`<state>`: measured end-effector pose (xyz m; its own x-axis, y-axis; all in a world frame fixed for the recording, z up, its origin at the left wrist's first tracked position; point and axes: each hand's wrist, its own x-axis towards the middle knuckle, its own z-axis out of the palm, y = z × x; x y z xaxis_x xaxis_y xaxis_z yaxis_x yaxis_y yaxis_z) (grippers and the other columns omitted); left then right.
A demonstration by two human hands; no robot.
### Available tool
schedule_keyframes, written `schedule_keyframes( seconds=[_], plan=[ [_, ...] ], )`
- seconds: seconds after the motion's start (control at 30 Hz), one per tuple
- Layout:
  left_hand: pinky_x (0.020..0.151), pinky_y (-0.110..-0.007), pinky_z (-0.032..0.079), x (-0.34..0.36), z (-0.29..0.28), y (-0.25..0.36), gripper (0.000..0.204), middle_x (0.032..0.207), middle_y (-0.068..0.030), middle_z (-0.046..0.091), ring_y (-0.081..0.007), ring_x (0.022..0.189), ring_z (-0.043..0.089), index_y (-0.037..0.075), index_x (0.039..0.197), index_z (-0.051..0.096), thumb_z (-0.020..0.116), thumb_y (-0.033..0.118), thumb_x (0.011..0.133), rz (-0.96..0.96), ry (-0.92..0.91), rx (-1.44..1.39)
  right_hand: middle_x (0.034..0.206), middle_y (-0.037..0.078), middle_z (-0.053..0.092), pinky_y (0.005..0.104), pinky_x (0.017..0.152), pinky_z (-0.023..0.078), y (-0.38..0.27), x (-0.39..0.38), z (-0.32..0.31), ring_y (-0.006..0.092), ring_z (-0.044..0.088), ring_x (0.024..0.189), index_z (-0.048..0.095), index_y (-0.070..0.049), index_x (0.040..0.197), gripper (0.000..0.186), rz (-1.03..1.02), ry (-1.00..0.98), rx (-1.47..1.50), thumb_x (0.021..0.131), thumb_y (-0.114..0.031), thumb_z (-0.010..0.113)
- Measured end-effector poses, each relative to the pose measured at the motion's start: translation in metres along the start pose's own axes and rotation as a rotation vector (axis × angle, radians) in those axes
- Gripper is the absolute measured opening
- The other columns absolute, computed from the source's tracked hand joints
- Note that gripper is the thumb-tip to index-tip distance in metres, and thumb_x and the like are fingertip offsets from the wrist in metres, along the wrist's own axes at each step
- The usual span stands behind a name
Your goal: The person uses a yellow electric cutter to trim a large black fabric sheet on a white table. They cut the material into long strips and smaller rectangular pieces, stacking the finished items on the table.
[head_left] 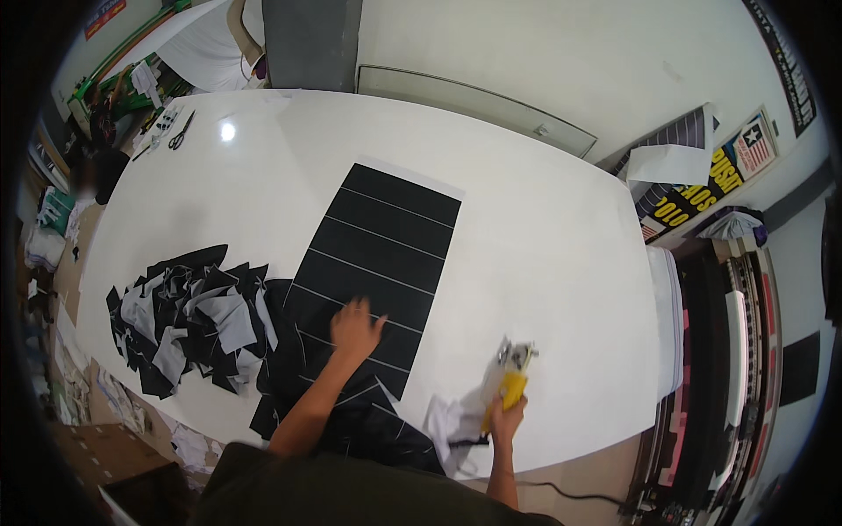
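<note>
My left hand [357, 328] lies with its fingers spread on a long black fabric panel [386, 232] crossed by thin white lines. Closed around the yellow body of an electric fabric cutter [515, 384] is my right hand [506, 415]. The cutter's metal head points away from me, to the right of the panel. Below the panel, more black lined fabric [373, 421] bunches up against my body. A crumpled white cloth [449, 419] rests between that fabric and the cutter.
A heap of black and grey fabric pieces [189, 316] covers the left of the white table [561, 237]. Scissors [181, 131] lie at its far left corner. A dark power cord [574, 493] runs off the near edge. Fabric rolls [702, 377] stand at the right.
</note>
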<state>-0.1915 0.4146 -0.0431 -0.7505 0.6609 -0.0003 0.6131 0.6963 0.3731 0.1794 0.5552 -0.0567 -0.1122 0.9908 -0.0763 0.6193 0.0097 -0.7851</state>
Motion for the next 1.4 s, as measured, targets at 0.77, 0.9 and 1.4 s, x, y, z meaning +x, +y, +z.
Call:
schedule_keyframes(
  seconds=[0.77, 0.9, 1.4],
  plan=[
    [0.116, -0.083, 0.005, -0.142, 0.009, -0.036, 0.142, 0.176, -0.0179, -0.009, -0.047, 0.16, -0.008, 0.025, 0.17, 0.014, 0.094, 0.063, 0.058, 0.15, -0.603, 0.104, 0.108, 0.034, 0.066, 0.0568, 0.08, 0.055, 0.038, -0.184, -0.127, 0.0545, 0.066, 0.098, 0.042, 0.002, 0.137, 0.061, -0.169, -0.341, -0.488, 0.092, -0.025, 0.074],
    [0.116, -0.083, 0.004, -0.143, 0.008, -0.054, 0.148, 0.176, -0.0157, -0.01, -0.0464, 0.16, -0.009, 0.027, 0.17, 0.014, 0.097, 0.059, 0.051, 0.216, -0.59, 0.087, 0.108, 0.033, 0.064, 0.0566, 0.078, 0.055, 0.043, -0.173, -0.125, 0.055, 0.065, 0.097, 0.04, 0.002, 0.133, 0.058, -0.224, -0.401, -0.475, 0.093, -0.023, 0.073],
    [0.12, -0.079, 0.001, -0.15, 0.01, -0.062, 0.148, 0.177, -0.0092, -0.005, -0.0407, 0.162, -0.007, 0.033, 0.168, 0.018, 0.1, 0.053, 0.046, 0.192, -0.551, 0.029, 0.104, 0.039, 0.064, 0.0577, 0.078, 0.055, 0.017, -0.125, -0.098, 0.0586, 0.064, 0.093, 0.039, 0.005, 0.129, 0.055, -0.354, -0.468, -0.427, 0.093, -0.019, 0.072]
  ],
)
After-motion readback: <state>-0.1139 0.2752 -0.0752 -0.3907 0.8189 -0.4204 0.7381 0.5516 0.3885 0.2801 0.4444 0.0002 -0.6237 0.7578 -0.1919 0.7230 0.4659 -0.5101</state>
